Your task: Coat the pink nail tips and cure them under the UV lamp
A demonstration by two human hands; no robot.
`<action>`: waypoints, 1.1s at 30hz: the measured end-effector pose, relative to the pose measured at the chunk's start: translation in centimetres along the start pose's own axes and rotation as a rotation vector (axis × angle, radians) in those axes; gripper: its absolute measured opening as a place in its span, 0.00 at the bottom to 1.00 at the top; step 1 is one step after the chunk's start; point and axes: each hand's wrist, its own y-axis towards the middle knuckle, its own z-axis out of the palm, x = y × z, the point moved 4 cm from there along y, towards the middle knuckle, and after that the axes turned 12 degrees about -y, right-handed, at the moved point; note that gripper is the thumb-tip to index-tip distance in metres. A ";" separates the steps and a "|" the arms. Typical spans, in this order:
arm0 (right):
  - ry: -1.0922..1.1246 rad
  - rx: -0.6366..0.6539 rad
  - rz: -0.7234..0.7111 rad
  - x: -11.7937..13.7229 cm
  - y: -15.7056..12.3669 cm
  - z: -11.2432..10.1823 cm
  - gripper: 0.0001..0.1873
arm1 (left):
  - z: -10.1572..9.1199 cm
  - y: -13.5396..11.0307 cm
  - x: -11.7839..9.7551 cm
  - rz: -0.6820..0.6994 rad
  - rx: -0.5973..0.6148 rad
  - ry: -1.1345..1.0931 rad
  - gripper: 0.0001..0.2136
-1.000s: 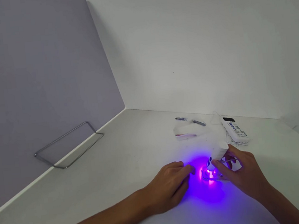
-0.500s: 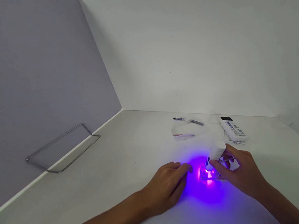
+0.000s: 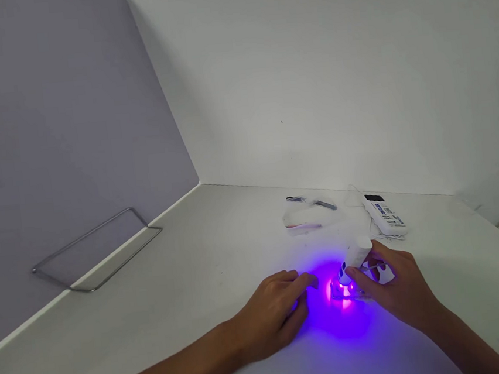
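Note:
My right hand (image 3: 395, 279) is closed around a small white handheld UV lamp (image 3: 356, 258), tilted with its head down. Violet light pours from it onto a small flat piece (image 3: 335, 292) on the white tabletop; glare hides what that piece is. Close to my right fingers runs a thin pale strand or rod (image 3: 374, 267), too small to name. My left hand (image 3: 277, 311) rests on the table left of the glow, its fingers curled in. Whatever they hold, if anything, is hidden. A gap separates it from the lit piece.
Behind the lamp lie a dark-tipped flat strip (image 3: 324, 205) and a clear sheet with a pinkish edge (image 3: 301, 226). A white device (image 3: 383, 215) with a black window and printed label lies at back right. A bent metal wire frame (image 3: 127, 262) leans at the grey left panel.
The whole view has shifted slightly, so everything sits a little further left. Both hands and the lamp keep nearly the same places on the table, and the light stays on.

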 end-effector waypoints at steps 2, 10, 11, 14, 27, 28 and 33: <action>-0.003 -0.013 -0.002 0.0 0.0 -0.1 0.10 | 0.0 0.0 0.0 0.002 -0.006 0.010 0.10; 0.015 -0.017 0.016 0.2 0.1 -0.1 0.10 | 0.0 0.0 -0.2 0.016 -0.021 0.035 0.11; 0.015 -0.013 0.016 0.2 0.1 -0.1 0.10 | 0.0 0.0 -0.2 0.014 -0.019 0.036 0.11; 0.034 0.007 0.021 0.1 0.1 0.0 0.09 | 0.1 0.0 -0.1 0.006 -0.010 0.038 0.12; 0.039 -0.024 0.007 0.1 0.1 -0.1 0.08 | 0.0 0.0 -0.2 0.012 -0.001 0.062 0.14; 0.032 -0.021 0.009 0.1 0.1 -0.1 0.08 | 0.0 0.0 -0.2 0.012 0.001 0.063 0.14; 0.030 -0.002 0.021 0.1 0.1 -0.2 0.07 | 0.0 -0.1 -0.1 0.029 -0.006 0.065 0.15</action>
